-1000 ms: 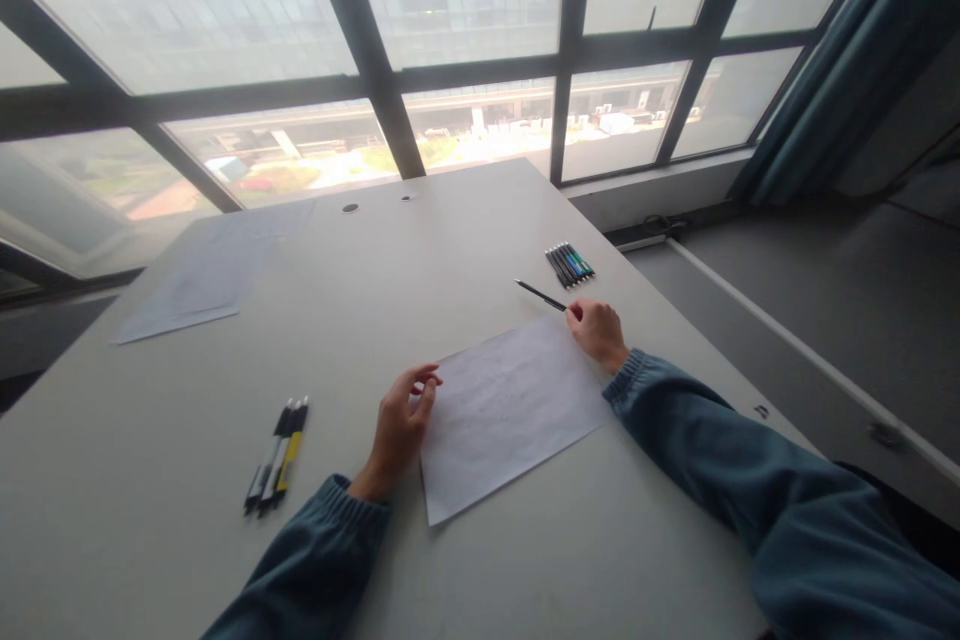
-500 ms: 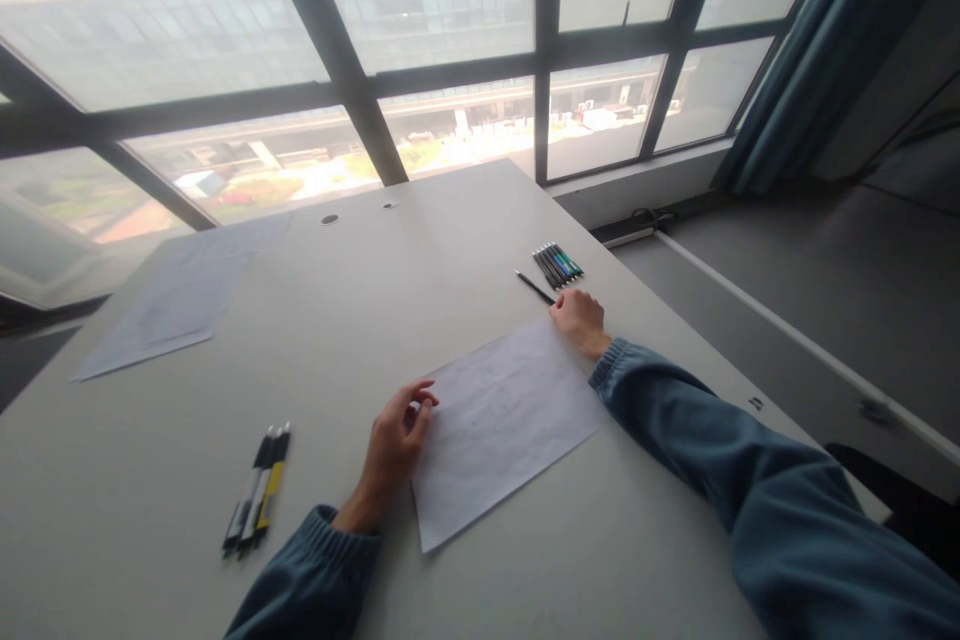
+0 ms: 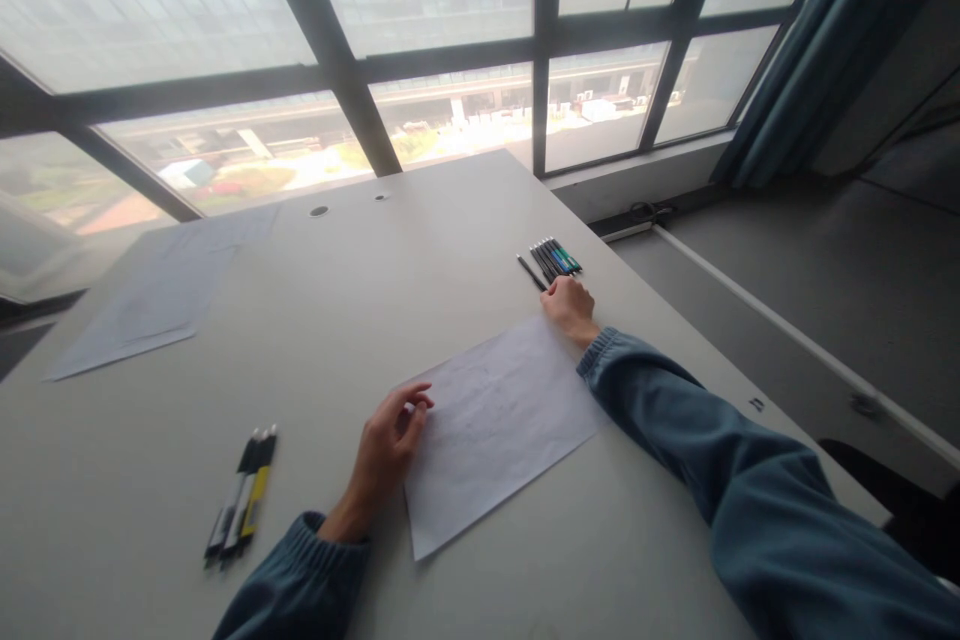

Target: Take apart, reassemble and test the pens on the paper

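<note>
A white sheet of paper (image 3: 495, 440) lies on the table between my hands. My left hand (image 3: 390, 435) rests at the sheet's left edge, fingers loosely curled and apart, holding nothing. At the sheet's far right corner, my right hand (image 3: 570, 305) is closed around the near end of a black pen (image 3: 531, 271), whose white-tipped end points away to the left. Just beyond that hand sits a row of several dark pens (image 3: 556, 255) with blue and green parts, lying side by side. To the left of my left hand lie a few pens (image 3: 241, 495) with white and yellow barrels.
Other white sheets (image 3: 161, 290) lie at the table's far left, by the window (image 3: 435, 110). Two round holes, one of them a larger cable hole (image 3: 319, 211), are near the far edge. The white table (image 3: 360, 310) ends along the right; a pale rail (image 3: 765, 315) crosses the floor there.
The pen in my right hand has turned and shifted closer to the row of dark pens. My left hand stays at the sheet's edge; the view has shifted slightly.
</note>
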A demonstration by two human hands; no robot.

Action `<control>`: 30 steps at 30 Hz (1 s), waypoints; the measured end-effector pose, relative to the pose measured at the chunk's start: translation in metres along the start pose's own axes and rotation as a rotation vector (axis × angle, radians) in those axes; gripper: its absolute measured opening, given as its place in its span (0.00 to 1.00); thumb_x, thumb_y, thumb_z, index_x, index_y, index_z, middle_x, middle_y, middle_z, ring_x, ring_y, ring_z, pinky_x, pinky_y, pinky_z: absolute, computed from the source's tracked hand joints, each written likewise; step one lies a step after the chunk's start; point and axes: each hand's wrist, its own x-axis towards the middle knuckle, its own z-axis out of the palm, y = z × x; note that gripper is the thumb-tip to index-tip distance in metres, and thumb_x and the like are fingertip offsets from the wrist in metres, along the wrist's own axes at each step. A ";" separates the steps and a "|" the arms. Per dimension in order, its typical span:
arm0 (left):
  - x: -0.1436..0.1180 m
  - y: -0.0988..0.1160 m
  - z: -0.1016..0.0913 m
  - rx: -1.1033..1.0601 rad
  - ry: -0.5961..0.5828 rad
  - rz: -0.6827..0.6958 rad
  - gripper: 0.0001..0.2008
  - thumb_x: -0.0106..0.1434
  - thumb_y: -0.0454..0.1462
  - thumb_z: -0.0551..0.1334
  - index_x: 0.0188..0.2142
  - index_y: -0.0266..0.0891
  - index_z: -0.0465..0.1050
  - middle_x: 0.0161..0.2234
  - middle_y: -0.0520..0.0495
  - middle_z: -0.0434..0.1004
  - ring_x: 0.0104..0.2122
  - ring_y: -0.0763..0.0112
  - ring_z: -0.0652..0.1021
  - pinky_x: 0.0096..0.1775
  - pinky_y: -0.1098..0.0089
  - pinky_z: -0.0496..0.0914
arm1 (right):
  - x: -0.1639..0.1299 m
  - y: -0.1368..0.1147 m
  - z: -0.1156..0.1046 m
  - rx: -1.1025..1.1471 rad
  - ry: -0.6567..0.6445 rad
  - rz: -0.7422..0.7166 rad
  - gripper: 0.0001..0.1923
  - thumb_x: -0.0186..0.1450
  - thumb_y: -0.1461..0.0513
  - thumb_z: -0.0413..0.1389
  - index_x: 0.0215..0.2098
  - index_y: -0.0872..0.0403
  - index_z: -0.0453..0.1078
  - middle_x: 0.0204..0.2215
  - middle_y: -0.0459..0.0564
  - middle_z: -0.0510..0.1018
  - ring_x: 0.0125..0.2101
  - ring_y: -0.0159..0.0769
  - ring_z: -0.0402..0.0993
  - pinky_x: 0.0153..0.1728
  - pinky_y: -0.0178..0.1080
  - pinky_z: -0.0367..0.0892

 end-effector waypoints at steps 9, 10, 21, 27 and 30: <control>-0.001 0.000 0.000 0.009 0.001 0.002 0.16 0.67 0.45 0.58 0.49 0.40 0.74 0.37 0.48 0.80 0.30 0.71 0.77 0.32 0.72 0.71 | 0.003 0.003 0.003 0.003 0.038 0.002 0.10 0.64 0.58 0.56 0.38 0.51 0.79 0.37 0.55 0.84 0.41 0.47 0.81 0.43 0.44 0.72; -0.001 0.001 0.000 0.009 0.000 0.002 0.16 0.67 0.45 0.58 0.49 0.40 0.74 0.37 0.48 0.80 0.30 0.71 0.77 0.32 0.72 0.71 | 0.003 0.003 0.003 0.003 0.040 0.001 0.10 0.64 0.58 0.55 0.38 0.51 0.78 0.37 0.55 0.84 0.41 0.47 0.81 0.43 0.44 0.73; 0.001 0.009 -0.002 0.015 0.004 0.018 0.15 0.66 0.44 0.57 0.47 0.40 0.74 0.37 0.47 0.80 0.29 0.70 0.77 0.35 0.70 0.72 | 0.005 0.006 -0.003 0.016 0.012 0.006 0.10 0.67 0.59 0.55 0.39 0.52 0.79 0.39 0.56 0.83 0.43 0.44 0.81 0.46 0.41 0.71; 0.000 0.008 -0.002 0.013 0.007 0.012 0.15 0.66 0.43 0.57 0.47 0.40 0.74 0.36 0.48 0.80 0.29 0.71 0.77 0.34 0.70 0.72 | 0.006 0.008 -0.003 0.003 0.000 -0.016 0.11 0.68 0.58 0.55 0.40 0.52 0.78 0.39 0.56 0.83 0.43 0.43 0.80 0.46 0.40 0.71; 0.001 0.005 -0.001 0.020 0.004 0.014 0.14 0.66 0.43 0.58 0.46 0.40 0.75 0.36 0.48 0.80 0.28 0.71 0.76 0.34 0.70 0.72 | 0.006 0.009 -0.002 -0.002 0.000 -0.033 0.11 0.68 0.57 0.56 0.40 0.53 0.78 0.39 0.56 0.83 0.43 0.43 0.80 0.45 0.39 0.71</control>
